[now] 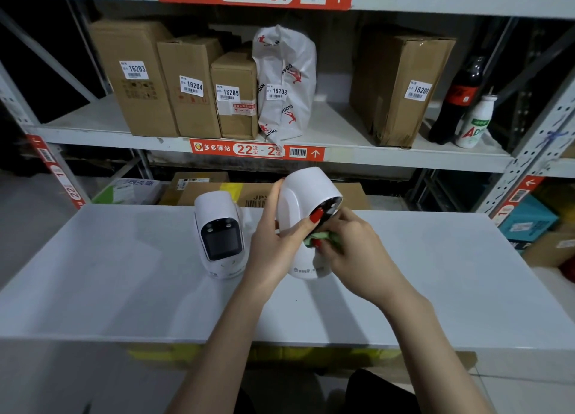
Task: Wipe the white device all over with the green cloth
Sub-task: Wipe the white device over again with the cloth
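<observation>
- I'm mid-wipe, I judge: my left hand is wrapped around the white device, thumb across its front, holding it tilted with its base on the table and its dark face turned to the right.
- My right hand is closed on the green cloth, bunched small and pressed under the head, where it meets the neck.
- What's done I can't tell — the shell shows no before-and-after mark. By where the cloth sits, the top, the back and the base look left to do.
- A second device stands upright just to the left, near my left hand but apart from it, screen facing me. It's close enough that a wide swing could knock it.
- The rest of the table is bare around my hands.
- Behind is a shelf with labelled boxes, a white bag, a dark bottle and a small white bottle — all well apart, none in my way.
- More boxes sit lower, behind the table.
</observation>
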`<state>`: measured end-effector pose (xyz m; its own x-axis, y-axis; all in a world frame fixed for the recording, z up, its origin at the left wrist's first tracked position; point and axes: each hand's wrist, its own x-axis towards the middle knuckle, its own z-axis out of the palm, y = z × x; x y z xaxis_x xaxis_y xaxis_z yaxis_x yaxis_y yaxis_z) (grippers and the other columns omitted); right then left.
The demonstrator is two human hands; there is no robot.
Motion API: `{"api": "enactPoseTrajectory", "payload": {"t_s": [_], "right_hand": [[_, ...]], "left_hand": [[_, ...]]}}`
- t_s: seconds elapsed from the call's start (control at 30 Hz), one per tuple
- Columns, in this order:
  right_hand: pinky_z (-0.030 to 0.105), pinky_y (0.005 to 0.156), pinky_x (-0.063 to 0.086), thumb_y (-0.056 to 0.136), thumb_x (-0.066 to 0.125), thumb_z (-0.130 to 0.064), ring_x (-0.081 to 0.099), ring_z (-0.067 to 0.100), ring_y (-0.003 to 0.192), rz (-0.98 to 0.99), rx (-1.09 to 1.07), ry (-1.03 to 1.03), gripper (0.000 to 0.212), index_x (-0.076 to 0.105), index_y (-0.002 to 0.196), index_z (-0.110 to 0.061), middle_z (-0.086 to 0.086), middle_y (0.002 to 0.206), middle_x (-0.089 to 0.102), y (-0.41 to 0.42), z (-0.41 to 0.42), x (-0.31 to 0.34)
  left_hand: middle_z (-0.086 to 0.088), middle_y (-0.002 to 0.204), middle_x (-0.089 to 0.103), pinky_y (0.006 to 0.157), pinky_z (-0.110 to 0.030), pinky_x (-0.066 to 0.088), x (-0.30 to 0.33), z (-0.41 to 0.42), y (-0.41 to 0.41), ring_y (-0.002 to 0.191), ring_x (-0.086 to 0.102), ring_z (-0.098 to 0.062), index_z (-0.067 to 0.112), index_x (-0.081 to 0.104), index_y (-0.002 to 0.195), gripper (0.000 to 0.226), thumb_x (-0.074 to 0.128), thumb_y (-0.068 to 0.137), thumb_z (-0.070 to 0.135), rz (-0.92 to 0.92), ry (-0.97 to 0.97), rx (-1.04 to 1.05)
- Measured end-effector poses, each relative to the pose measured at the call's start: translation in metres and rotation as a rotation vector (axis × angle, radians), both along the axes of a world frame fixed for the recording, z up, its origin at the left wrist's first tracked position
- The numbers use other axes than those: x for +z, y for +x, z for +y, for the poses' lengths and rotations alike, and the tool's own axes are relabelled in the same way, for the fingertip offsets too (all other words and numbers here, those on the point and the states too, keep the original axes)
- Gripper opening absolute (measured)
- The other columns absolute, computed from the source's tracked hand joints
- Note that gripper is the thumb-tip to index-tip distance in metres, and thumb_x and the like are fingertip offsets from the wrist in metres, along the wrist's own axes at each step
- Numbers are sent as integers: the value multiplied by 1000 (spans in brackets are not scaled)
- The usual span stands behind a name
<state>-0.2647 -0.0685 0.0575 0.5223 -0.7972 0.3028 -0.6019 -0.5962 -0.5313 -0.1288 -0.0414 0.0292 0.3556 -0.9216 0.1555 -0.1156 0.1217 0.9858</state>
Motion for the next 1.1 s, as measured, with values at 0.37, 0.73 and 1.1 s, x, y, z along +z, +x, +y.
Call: {"api": "enactPoseTrajectory", "payload": {"t_s": [0.37, 0.73, 1.1], "right_hand": [[37, 67, 45, 85, 60, -3, 53, 28, 81, 1, -125, -113, 26, 71, 105, -15, 4, 91, 51, -6, -4, 0], [14, 70, 43, 83, 67, -2, 58, 10, 82, -161, -10, 38, 26, 76, 95, -23, -5, 89, 60, -7, -2, 4], [10, 68, 40, 81, 69, 0, 59, 4, 79, -261, 18, 98, 26, 78, 92, -21, -13, 87, 60, -10, -3, 6]], "left_hand": [[12, 128, 61, 76, -18, 55, 8, 1, -1, 104, 65, -4, 60, 34, 128, 62, 72, 86, 33, 156, 7, 60], [6, 132, 59, 61, -13, 53, 8, -1, 2, 106, 66, -10, 45, 36, 140, 60, 67, 91, 32, 225, -3, 96], [16, 122, 55, 88, -38, 57, 6, -5, 5, 108, 64, -12, 49, 32, 136, 54, 63, 93, 36, 340, 14, 147]]}}
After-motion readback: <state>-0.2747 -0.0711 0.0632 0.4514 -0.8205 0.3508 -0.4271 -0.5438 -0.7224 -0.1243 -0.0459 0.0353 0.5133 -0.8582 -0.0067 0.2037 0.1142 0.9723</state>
